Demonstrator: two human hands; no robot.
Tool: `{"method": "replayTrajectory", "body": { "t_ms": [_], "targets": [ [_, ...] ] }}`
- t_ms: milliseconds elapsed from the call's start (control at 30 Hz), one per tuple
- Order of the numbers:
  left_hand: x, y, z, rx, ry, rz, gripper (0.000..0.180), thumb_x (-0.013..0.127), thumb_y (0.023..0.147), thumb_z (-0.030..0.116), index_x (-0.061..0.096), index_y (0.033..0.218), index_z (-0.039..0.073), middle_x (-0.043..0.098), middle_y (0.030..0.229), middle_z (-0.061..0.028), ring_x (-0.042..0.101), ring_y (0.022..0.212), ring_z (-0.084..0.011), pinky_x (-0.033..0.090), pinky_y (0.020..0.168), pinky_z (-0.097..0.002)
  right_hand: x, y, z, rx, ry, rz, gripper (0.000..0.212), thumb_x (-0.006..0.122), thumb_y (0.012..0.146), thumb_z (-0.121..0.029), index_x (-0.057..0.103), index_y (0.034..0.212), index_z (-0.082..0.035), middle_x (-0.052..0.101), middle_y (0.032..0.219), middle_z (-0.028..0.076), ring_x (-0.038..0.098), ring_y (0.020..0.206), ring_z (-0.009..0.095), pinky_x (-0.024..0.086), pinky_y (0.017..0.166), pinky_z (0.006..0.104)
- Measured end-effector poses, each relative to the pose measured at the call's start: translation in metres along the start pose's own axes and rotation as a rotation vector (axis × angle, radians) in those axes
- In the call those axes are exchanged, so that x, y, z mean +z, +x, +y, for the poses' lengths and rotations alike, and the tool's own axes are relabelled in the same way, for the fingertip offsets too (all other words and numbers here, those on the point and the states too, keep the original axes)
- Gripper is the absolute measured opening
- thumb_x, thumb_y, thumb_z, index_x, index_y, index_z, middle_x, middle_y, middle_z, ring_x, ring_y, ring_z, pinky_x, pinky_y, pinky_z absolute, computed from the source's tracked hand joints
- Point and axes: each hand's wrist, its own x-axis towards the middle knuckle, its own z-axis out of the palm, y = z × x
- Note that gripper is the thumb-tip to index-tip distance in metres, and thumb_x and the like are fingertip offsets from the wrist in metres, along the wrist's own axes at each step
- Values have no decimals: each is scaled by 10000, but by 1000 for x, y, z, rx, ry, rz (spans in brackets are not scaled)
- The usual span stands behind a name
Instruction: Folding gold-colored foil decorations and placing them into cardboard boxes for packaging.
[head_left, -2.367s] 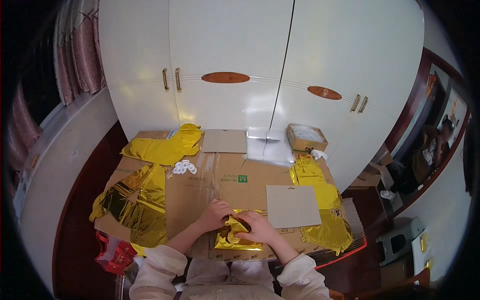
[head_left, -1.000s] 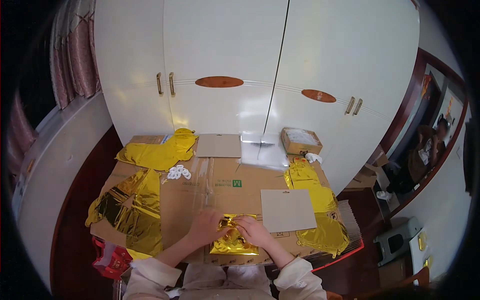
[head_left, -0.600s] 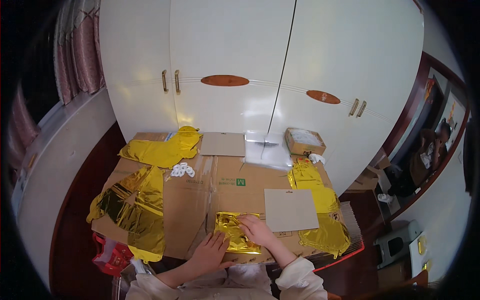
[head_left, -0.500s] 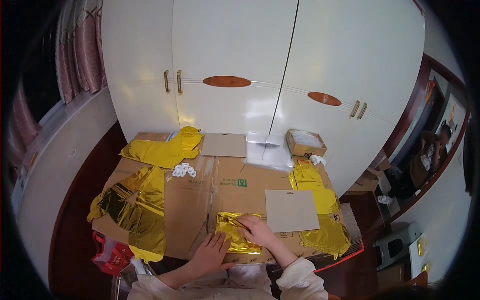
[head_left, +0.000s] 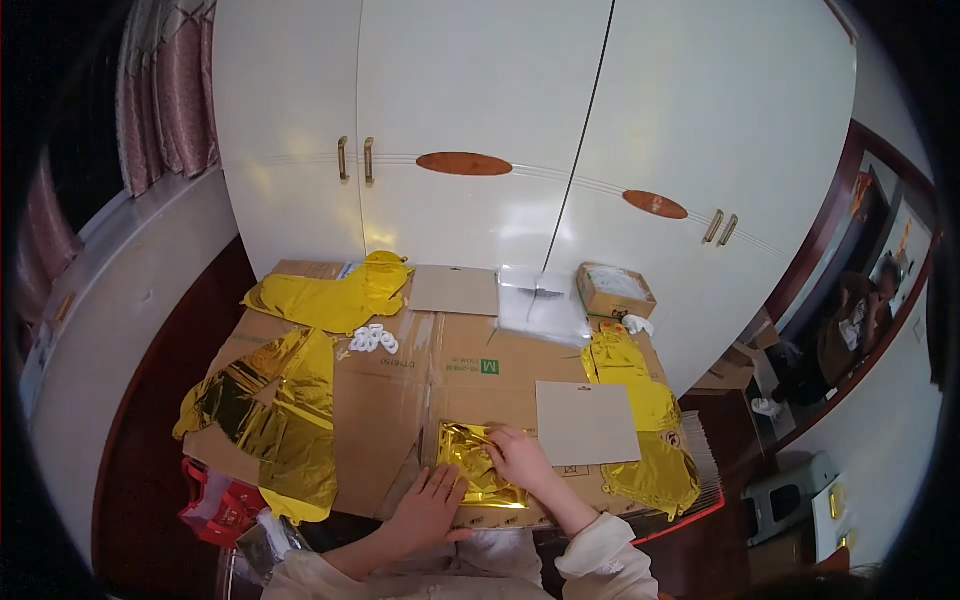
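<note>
A folded gold foil balloon (head_left: pixel 462 445) lies as a crinkled rectangle at the near edge of the cardboard-covered work surface (head_left: pixel 375 430). My left hand (head_left: pixel 432 503) rests flat over its lower left corner, fingers stretched out and thumb apart. From the right, my right hand (head_left: pixel 521 463) reaches onto the upper part of the foil. Its fingers are bent and closed on a crease there; the fingertips are partly hidden. A grey card (head_left: pixel 588 424) with a hanging hole lies just right of this hand.
Flat gold foil balloons lie at the left (head_left: pixel 300 430), back left (head_left: pixel 325 298) and right (head_left: pixel 655 470). White rings (head_left: pixel 374 340), another grey card (head_left: pixel 455 290), clear plastic sleeves (head_left: pixel 540 305) and a small open box (head_left: pixel 616 291) sit farther back. White cabinets stand behind. A person is at far right.
The whole view has shifted slightly. My right hand has moved a little over the foil, with its fingers more bent, while my left hand stays on the lower left corner.
</note>
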Motion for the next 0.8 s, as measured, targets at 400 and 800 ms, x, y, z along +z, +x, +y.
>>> {"method": "replayTrajectory", "body": {
  "t_ms": [400,800],
  "targets": [
    [5,-2,-2,1,18,-9,865,502,868,675,442,1372,-25,432,1403,-292,370,1363,-418,282,1112,-579,-21,12,-14,114,-164,-82,336,677,868,-384,659,1008,-80,684,901,143,673,845,322,540,688,438],
    [-1,-1,0,5,7,0,885,497,857,690,463,1343,-49,474,1359,-307,378,1360,-422,278,1113,-584,-20,-25,-10,-129,-279,-92,537,746,771,-421,644,1128,-34,642,1191,122,555,1190,292,448,1009,413]
  ]
}}
